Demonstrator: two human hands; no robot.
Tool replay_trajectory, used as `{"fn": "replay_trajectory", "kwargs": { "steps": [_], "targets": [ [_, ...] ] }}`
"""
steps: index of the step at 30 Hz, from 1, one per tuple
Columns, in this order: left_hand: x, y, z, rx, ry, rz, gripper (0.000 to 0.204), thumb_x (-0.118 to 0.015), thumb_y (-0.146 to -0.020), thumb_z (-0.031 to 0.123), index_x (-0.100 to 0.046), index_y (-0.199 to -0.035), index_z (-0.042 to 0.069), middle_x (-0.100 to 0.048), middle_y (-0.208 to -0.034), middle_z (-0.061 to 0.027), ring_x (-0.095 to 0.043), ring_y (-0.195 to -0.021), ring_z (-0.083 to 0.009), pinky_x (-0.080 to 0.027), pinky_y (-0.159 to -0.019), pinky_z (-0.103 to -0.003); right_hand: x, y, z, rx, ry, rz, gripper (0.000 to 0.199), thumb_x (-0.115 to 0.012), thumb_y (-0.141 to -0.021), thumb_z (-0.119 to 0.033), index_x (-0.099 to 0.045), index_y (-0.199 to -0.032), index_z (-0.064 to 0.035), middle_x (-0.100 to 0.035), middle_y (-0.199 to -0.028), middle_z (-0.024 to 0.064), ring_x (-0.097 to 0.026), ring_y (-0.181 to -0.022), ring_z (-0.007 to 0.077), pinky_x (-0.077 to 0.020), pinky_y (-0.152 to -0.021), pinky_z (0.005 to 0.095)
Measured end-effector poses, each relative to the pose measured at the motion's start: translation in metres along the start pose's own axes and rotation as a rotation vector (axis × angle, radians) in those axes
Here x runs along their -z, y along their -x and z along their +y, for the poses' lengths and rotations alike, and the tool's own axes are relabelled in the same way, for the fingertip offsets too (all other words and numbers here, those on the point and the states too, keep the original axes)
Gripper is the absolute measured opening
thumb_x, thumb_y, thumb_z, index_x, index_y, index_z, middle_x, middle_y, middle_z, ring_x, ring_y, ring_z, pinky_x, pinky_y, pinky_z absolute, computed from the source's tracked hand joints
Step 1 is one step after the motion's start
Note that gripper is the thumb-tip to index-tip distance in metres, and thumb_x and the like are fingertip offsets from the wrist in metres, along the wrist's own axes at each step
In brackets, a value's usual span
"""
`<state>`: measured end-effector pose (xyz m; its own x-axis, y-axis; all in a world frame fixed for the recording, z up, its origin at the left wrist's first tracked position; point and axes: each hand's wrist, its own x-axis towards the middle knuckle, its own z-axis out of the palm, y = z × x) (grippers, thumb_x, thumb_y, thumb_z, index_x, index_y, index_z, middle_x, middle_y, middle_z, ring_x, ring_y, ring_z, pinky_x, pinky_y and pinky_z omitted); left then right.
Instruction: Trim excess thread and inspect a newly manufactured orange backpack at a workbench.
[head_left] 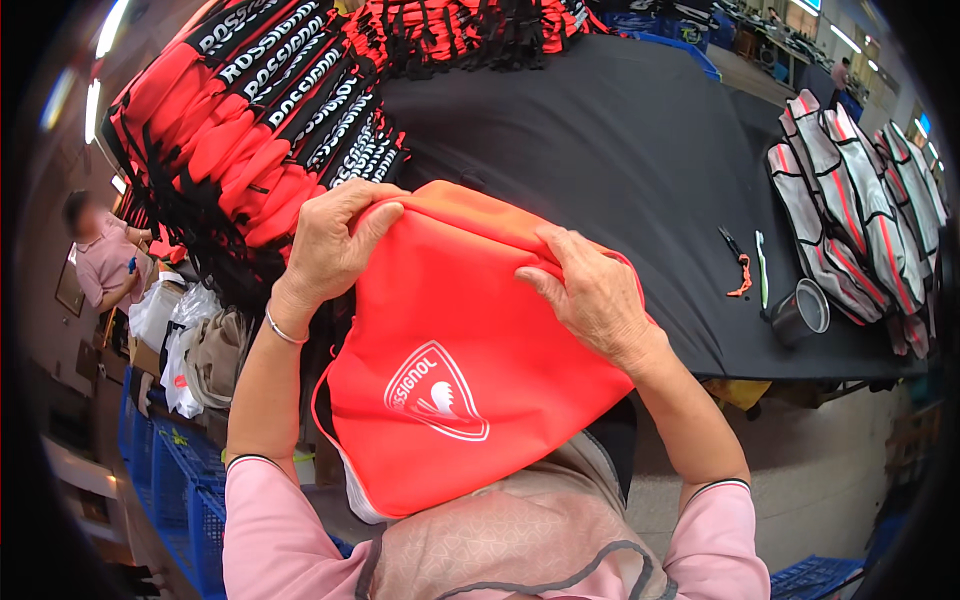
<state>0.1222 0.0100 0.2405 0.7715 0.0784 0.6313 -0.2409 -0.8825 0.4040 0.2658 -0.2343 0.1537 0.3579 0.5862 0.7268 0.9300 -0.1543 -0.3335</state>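
A bright red-orange fabric bag (470, 310) with a white shield-shaped emblem lies between my arms, its lower end hanging against my apron (520, 520). My left hand (338, 235) is closed on the upper left corner, thumb on top of the cloth. Over at the upper right side, my right hand (595, 300) grips the folded upper edge between thumb and fingers. The fingers of both hands are partly hidden behind the fabric. White lining shows at the lower left edge.
Stacked red and black bags (260, 120) rise at the left on the black-covered table (600, 120). Grey-white bags with red stripes (850, 210), a dark cup (800, 312), thread snips (738, 258) and a toothbrush-like tool (762, 270) lie right. Blue crates (170, 490) stand lower left; a person works beyond.
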Motion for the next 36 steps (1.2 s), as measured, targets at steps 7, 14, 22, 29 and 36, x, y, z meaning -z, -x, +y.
{"fn": "replay_trajectory", "kwargs": {
  "steps": [7,14,22,29,36],
  "targets": [
    [0.015,0.029,-0.039,0.212,0.257,0.014,0.042,-0.047,-0.107,0.024,-0.057,-0.074,0.000,-0.050,-0.065,0.0014,-0.043,-0.059,-0.0056,-0.034,-0.051,-0.024,0.009,0.008,-0.007,-0.066,-0.236,-0.323,0.050,-0.055,-0.100,-0.038,-0.046,-0.063,-0.0054,-0.050,-0.057,0.0113,-0.050,-0.049,0.0303,-0.0387,-0.050,0.0426],
    [0.016,0.019,0.012,0.375,0.290,-0.288,0.027,-0.074,-0.090,0.023,-0.069,-0.103,0.000,-0.067,-0.084,0.0011,-0.057,-0.078,-0.0047,-0.049,-0.072,-0.022,0.010,0.009,-0.001,-0.087,-0.185,-0.182,0.031,-0.067,-0.093,-0.031,-0.062,-0.078,-0.0046,-0.056,-0.062,0.0103,-0.056,-0.053,0.0265,-0.0438,-0.052,0.0353],
    [-0.012,0.033,0.029,0.290,0.472,-0.176,0.021,-0.072,-0.093,0.021,-0.071,-0.089,0.000,-0.057,-0.068,0.0054,-0.047,-0.066,-0.0020,-0.040,-0.057,-0.022,-0.011,-0.030,-0.054,0.141,-0.054,0.152,0.025,-0.064,-0.095,-0.031,-0.065,-0.093,-0.0057,-0.061,-0.072,0.0131,-0.061,-0.062,0.0266,-0.0480,-0.057,0.0345],
    [-0.013,0.048,0.018,-0.002,0.407,-0.210,0.032,-0.064,-0.097,0.016,-0.056,-0.073,-0.004,-0.044,-0.059,-0.0020,-0.039,-0.056,-0.0065,-0.034,-0.050,-0.026,-0.014,-0.022,-0.036,-0.012,-0.514,-0.349,0.030,-0.058,-0.099,-0.032,-0.065,-0.092,-0.0040,-0.055,-0.061,0.0115,-0.059,-0.057,0.0290,-0.0485,-0.056,0.0378],
    [-0.043,0.043,0.017,0.274,0.468,0.135,0.053,-0.043,-0.108,0.036,-0.057,-0.073,-0.001,-0.044,-0.062,0.0038,-0.034,-0.061,-0.0042,-0.034,-0.052,-0.025,-0.018,-0.035,-0.059,0.097,-0.136,-0.028,0.027,-0.063,-0.095,-0.030,-0.063,-0.105,-0.0046,-0.063,-0.091,0.0115,-0.065,-0.082,0.0275,-0.0533,-0.067,0.0376]
  ]
}}
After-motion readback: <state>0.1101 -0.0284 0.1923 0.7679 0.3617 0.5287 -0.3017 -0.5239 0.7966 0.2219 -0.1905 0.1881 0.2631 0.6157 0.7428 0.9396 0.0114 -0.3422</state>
